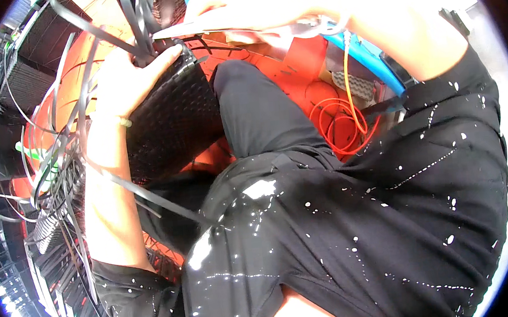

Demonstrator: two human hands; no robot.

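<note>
My left hand (121, 79) grips the upper edge of a black woven basket (171, 114), thumb over the rim and the other fingers partly hidden. Long flat black strips (141, 23) rise loose from that edge, beside the thumb. From the right reaches my right hand (252, 4), washed out by glare, closed around what looks like a pair of scissors (194, 27). Their pale pointed blade lies against the strips just above my left thumb. An orange cord (348, 72) runs down from the handle end near my right wrist.
Coils of the orange cord (342, 128) lie on the red surface (289, 77). A curved blue rim (373, 66) passes under my right forearm. At left stand more dark woven pieces (26, 76) and a tangle of loose strips (65, 175). One strip (161, 200) crosses my left forearm toward my lap.
</note>
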